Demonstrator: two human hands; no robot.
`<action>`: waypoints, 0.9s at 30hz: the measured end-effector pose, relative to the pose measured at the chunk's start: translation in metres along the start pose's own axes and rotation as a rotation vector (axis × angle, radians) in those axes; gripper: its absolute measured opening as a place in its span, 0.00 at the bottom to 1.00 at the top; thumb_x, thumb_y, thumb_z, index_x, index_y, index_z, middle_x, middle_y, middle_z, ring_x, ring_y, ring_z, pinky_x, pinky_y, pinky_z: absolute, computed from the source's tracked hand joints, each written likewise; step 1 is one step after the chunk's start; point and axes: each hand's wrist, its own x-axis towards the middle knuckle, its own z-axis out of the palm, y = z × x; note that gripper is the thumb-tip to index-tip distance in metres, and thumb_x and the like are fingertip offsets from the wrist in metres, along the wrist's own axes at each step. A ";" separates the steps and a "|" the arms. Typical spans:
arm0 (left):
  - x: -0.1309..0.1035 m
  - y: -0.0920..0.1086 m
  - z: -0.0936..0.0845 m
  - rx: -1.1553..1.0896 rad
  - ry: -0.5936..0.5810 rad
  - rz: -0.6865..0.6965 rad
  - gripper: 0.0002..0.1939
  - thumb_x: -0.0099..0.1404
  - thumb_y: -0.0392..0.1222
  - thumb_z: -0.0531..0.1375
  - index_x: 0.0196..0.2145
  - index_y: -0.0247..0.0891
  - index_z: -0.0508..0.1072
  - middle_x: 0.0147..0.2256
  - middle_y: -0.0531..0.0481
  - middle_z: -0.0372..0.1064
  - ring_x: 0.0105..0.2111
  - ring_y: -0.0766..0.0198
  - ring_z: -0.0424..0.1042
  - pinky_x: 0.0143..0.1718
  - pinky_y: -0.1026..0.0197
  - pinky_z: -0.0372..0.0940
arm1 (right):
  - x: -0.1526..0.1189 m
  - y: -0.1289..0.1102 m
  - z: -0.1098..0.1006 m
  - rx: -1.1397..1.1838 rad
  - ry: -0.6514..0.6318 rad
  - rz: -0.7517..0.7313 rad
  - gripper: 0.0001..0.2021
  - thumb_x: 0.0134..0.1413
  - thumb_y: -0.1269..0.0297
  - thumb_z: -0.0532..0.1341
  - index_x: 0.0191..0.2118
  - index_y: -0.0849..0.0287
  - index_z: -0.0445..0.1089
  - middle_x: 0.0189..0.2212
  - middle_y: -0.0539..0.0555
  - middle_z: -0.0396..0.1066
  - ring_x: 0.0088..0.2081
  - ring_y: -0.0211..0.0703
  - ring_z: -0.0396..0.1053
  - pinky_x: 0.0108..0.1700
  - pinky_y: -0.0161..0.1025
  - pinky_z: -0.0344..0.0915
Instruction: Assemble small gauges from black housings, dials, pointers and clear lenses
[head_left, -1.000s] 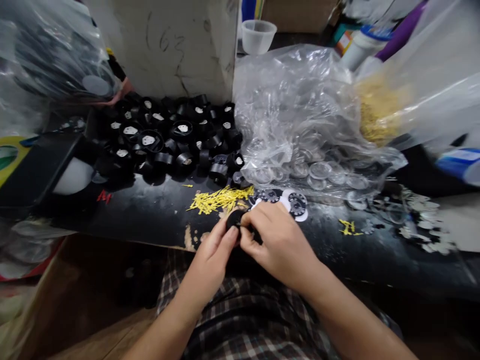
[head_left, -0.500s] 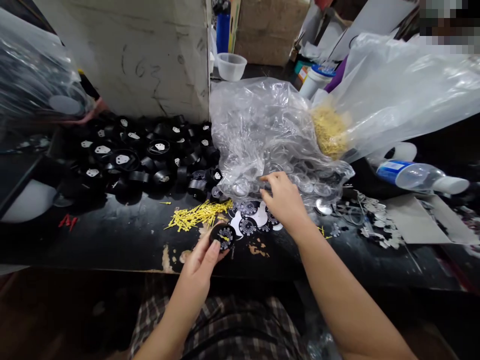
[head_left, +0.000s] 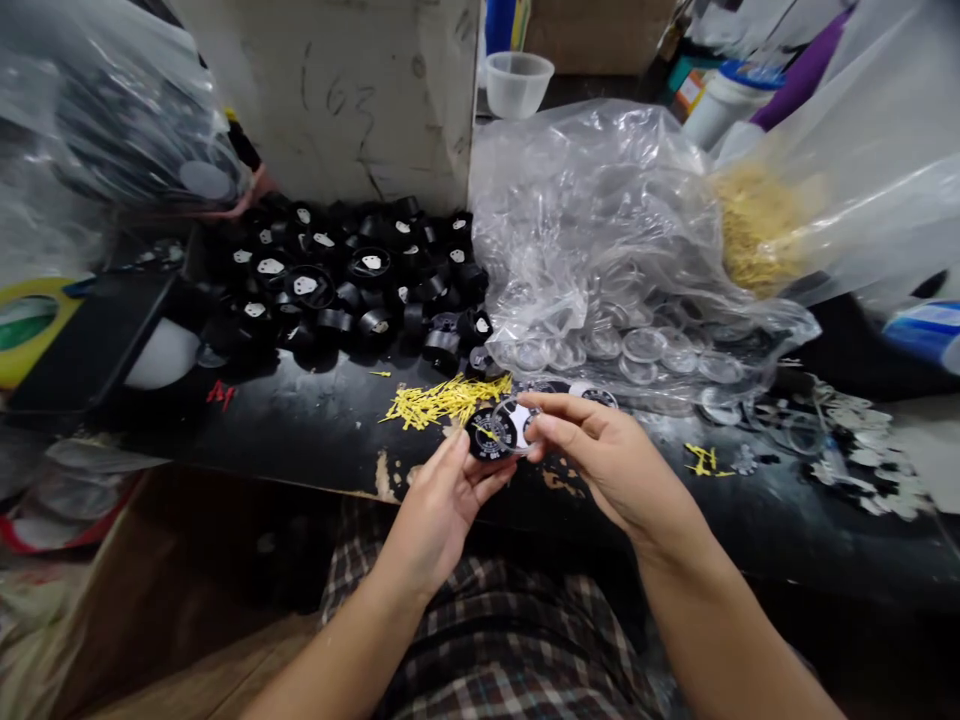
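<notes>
My left hand [head_left: 442, 500] grips a round black dial gauge [head_left: 491, 436] with white markings and a yellow pointer, its face turned up. Between the thumb and fingers of my right hand [head_left: 611, 455] is a clear round lens [head_left: 517, 408], held at the gauge's right edge and partly overlapping it. Whether the two touch, I cannot tell. Just behind lies a heap of yellow pointers [head_left: 442, 402]. Loose printed dial faces [head_left: 600, 396] lie partly hidden behind my right hand. An open plastic bag [head_left: 570, 200] holds many more clear lenses [head_left: 645, 345].
Black gauge housings [head_left: 360, 270] crowd the back left, before a grey panel [head_left: 375, 100]. Red pointers [head_left: 220, 394] lie at left. White flat parts [head_left: 874, 450] and a few yellow pointers [head_left: 703, 460] are at right. The bench's front edge [head_left: 315, 487] runs near my lap.
My right hand has come from the bag of lenses to the gauge, now with a clear lens in it. My left hand still holds the gauge. The view has shifted left.
</notes>
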 end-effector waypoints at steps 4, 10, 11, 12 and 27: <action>-0.002 0.002 -0.001 -0.008 -0.029 0.003 0.16 0.66 0.48 0.56 0.45 0.34 0.74 0.46 0.42 0.75 0.45 0.57 0.74 0.52 0.52 0.64 | 0.000 0.001 0.005 -0.036 -0.009 0.007 0.14 0.53 0.59 0.64 0.46 0.54 0.74 0.28 0.49 0.73 0.30 0.37 0.68 0.32 0.36 0.63; -0.002 0.000 -0.003 0.017 -0.043 -0.002 0.16 0.67 0.48 0.55 0.46 0.35 0.73 0.44 0.43 0.76 0.45 0.57 0.74 0.52 0.52 0.64 | -0.001 0.000 0.006 0.005 -0.013 0.047 0.13 0.52 0.60 0.64 0.45 0.53 0.75 0.28 0.49 0.73 0.28 0.35 0.67 0.29 0.33 0.62; -0.001 0.000 -0.003 0.024 -0.038 0.000 0.16 0.67 0.48 0.55 0.46 0.36 0.74 0.44 0.43 0.76 0.45 0.58 0.74 0.51 0.52 0.64 | -0.001 0.000 0.007 0.019 -0.018 0.058 0.13 0.52 0.60 0.64 0.45 0.53 0.75 0.28 0.49 0.73 0.28 0.34 0.67 0.29 0.33 0.61; -0.001 -0.001 -0.004 0.032 -0.030 0.006 0.16 0.67 0.48 0.55 0.45 0.36 0.74 0.44 0.43 0.76 0.44 0.58 0.74 0.51 0.53 0.65 | -0.001 0.000 0.008 0.033 -0.022 0.066 0.14 0.52 0.60 0.64 0.45 0.54 0.75 0.28 0.50 0.73 0.28 0.34 0.67 0.28 0.33 0.61; 0.010 -0.008 0.002 0.193 -0.004 0.195 0.12 0.66 0.45 0.56 0.38 0.38 0.77 0.41 0.48 0.77 0.43 0.59 0.74 0.47 0.58 0.70 | -0.126 0.014 -0.138 -0.649 0.250 0.312 0.16 0.54 0.59 0.59 0.45 0.60 0.73 0.21 0.48 0.69 0.27 0.39 0.67 0.33 0.36 0.62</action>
